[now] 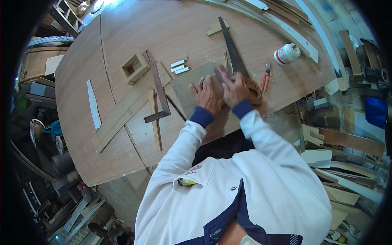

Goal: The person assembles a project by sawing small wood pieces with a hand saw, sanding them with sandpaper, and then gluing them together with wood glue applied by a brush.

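Observation:
My left hand [207, 94] lies flat, fingers apart, on a thin grey-brown panel [188, 85] near the front edge of a large wooden tabletop [81, 122]. My right hand [233, 87] is beside it on the same panel, fingers bent and blurred, so I cannot tell whether it holds anything. A hand saw [233, 51] lies just right of that hand; its brown handle [254, 90] touches or nearly touches my right hand, and the blade points away from me. A thin wood strip [225, 61] lies along the blade.
A steel square [158, 87] rests on wooden slats [155, 122] to the left, beside a small open wooden frame [134, 67] and three white blocks [179, 67]. Red-handled pliers [266, 77] and a white glue bottle [287, 53] lie to the right. Offcuts crowd the floor.

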Demonstrator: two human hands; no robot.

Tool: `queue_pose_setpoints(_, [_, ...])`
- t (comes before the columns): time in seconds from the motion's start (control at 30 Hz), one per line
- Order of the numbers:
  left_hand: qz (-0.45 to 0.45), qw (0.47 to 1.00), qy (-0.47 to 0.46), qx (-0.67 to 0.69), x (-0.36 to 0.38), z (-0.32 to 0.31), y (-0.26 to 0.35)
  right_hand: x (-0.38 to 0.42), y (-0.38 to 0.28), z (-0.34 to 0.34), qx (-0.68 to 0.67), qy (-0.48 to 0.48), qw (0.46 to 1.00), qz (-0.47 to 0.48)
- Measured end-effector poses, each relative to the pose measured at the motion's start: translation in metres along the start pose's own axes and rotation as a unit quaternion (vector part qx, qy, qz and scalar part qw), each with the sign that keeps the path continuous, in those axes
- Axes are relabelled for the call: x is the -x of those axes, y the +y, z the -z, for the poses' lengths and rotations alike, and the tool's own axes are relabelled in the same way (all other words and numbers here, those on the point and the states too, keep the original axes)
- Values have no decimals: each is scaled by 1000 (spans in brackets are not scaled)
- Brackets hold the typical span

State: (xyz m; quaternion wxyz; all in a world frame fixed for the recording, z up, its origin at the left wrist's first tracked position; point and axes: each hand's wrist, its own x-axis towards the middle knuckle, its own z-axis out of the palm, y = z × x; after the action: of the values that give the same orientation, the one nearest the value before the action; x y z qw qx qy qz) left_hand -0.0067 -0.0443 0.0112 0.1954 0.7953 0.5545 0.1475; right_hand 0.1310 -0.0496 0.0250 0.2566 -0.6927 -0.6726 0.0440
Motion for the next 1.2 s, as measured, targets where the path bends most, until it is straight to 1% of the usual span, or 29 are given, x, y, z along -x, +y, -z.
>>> queue_pose_setpoints(0.03, [-1,1000,0,-2,1,1,0,-20,0,-2,19,-33,999,-30])
queue_pose_setpoints(0.07, [4,1000,-3,8,-1,3,1,-34,7,-6,19,-29,999,-28])
queue_pose_setpoints(0.17, [11,1000,-6,17,-3,3,1,-52,26,-8,-13,-6,994,-105])
queue_pose_setpoints(0.2, [14,1000,-8,16,-2,3,1,-48,25,-7,-12,-7,994,-105])
queue_pose_setpoints(0.27, [15,1000,-15,14,-1,3,2,-36,23,-1,-54,-6,997,-62])
queue_pose_setpoints(0.33, [17,1000,-21,11,-3,2,2,-21,15,3,-55,-16,997,-53])
queue_pose_setpoints(0.4, [-9,999,-12,-34,-2,1,-1,5,5,9,-70,-15,996,-50])
queue_pose_setpoints(0.47, [-6,999,-23,-30,-3,5,0,38,14,28,-70,-61,993,-67])
queue_pose_setpoints(0.5, [-3,999,-36,-24,-4,6,1,49,12,47,-66,-102,988,-95])
queue_pose_setpoints(0.53, [-2,999,-36,-23,-5,6,1,55,13,58,-65,-104,988,-95])
queue_pose_setpoints(0.6, [-12,999,-24,-28,-3,5,0,67,12,70,-55,-60,989,-124])
queue_pose_setpoints(0.63, [-14,999,-24,-29,-4,5,-1,68,13,66,-60,-15,992,-109])
queue_pose_setpoints(0.67, [-17,999,-17,-31,-3,5,-1,67,14,56,-60,-12,992,-111])
queue_pose_setpoints(0.73, [-20,999,-15,-33,-2,3,-1,56,11,31,-104,-19,991,-81])
queue_pose_setpoints(0.83, [-24,999,2,-28,-3,4,0,11,12,-4,-64,5,994,-92])
queue_pose_setpoints(0.9, [-20,999,-22,-25,-1,10,3,33,17,-2,-93,-4,991,-98])
queue_pose_setpoints(0.93, [-23,999,-17,-22,-6,8,4,34,19,8,-117,-8,989,-86])
queue_pose_setpoints(0.97, [-24,999,-13,-26,-4,5,2,47,16,20,-112,-41,986,-113])
queue_pose_setpoints(1.1, [-33,998,-6,-43,-1,3,-1,38,14,19,-98,-44,986,-123])
queue_pose_setpoints(1.2, [-24,999,-14,-38,-3,7,2,25,23,10,-133,-38,986,-98])
